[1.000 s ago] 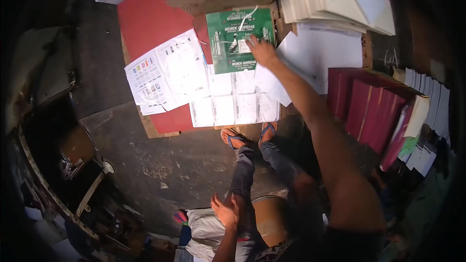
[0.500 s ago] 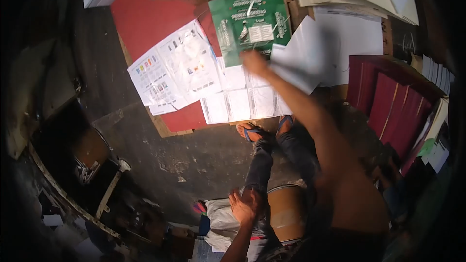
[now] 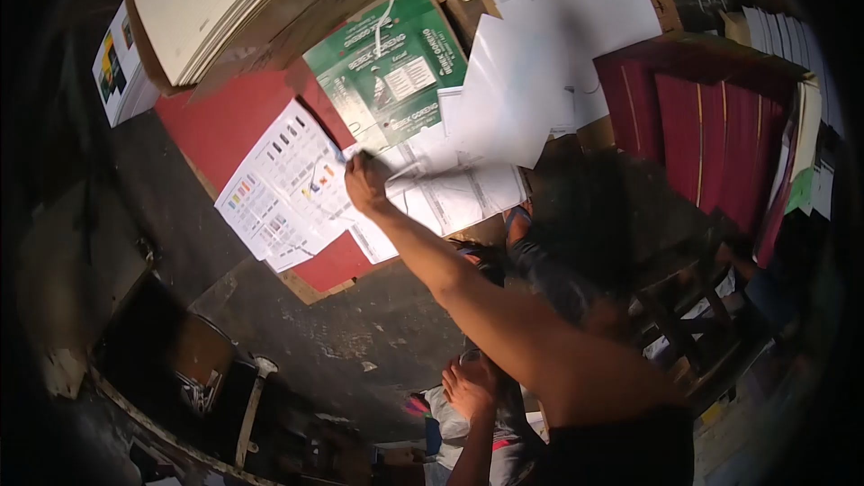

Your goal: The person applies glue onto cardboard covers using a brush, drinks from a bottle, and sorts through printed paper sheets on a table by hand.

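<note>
My right hand (image 3: 365, 184) is over the white printed sheets, its fingers curled together near the right edge of a sheet with coloured pictures (image 3: 290, 189). What lies between those fingertips is hidden. Low in view, my left hand (image 3: 470, 389) rests by my knee with its fingers slightly apart and nothing visible in them. Beyond my right hand lies a green printed sheet (image 3: 418, 54) with a pale strip across it. Loose white sheets (image 3: 504, 94) overlap at its right, and a red sheet (image 3: 220, 117) is beneath the papers.
Stacked cream paper (image 3: 193, 0) fills a carton at the top left. Dark red bound volumes (image 3: 693, 126) stand at the right, near more paper stacks. My sandalled foot (image 3: 517, 223) is beside the low work surface. A metal frame (image 3: 252, 418) is at the lower left.
My right hand has moved off the green sheet, left and towards me, to the white sheets. The view has turned and shifted. My left hand remains by my knee.
</note>
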The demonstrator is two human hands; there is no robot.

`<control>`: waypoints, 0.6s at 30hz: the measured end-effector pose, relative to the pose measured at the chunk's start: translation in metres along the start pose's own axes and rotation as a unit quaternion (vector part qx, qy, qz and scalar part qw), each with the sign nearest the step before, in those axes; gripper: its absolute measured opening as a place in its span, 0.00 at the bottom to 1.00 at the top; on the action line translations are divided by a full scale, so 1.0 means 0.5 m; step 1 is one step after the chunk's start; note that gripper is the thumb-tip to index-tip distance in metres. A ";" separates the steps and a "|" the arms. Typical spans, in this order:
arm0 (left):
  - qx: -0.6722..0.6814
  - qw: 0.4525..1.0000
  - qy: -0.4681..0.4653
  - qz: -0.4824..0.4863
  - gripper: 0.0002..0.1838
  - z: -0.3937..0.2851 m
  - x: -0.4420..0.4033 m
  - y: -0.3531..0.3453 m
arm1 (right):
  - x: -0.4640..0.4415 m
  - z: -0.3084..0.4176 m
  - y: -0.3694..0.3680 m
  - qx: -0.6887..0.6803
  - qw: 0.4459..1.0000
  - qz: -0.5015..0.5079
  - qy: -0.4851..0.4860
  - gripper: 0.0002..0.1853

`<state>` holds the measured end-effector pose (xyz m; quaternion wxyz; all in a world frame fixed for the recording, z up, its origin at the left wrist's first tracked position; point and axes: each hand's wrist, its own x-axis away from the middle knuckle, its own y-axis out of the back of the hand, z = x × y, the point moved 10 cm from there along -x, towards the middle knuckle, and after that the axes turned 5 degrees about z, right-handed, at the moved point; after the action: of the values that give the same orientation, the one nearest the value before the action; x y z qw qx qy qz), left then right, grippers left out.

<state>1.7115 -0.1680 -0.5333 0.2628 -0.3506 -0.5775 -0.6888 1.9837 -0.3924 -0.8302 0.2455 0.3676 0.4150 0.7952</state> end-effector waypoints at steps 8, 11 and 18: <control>-0.043 0.999 -0.021 -0.016 0.31 -0.029 0.002 0.017 | 0.103 -0.239 0.068 -0.406 0.914 -0.012 -0.002 0.10; -0.053 0.998 -0.030 -0.013 0.31 -0.037 0.003 0.011 | 0.128 -0.479 0.263 -0.346 0.925 -0.149 -0.045 0.16; -0.066 0.997 -0.027 -0.004 0.31 -0.056 0.010 0.014 | 0.114 -0.858 0.426 0.014 0.951 -0.185 -0.248 0.58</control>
<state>1.7086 -0.1965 -0.5275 0.2206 -0.3834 -0.5391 -0.7168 1.5927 -0.6726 -0.7948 0.4783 0.4732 0.4132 0.6136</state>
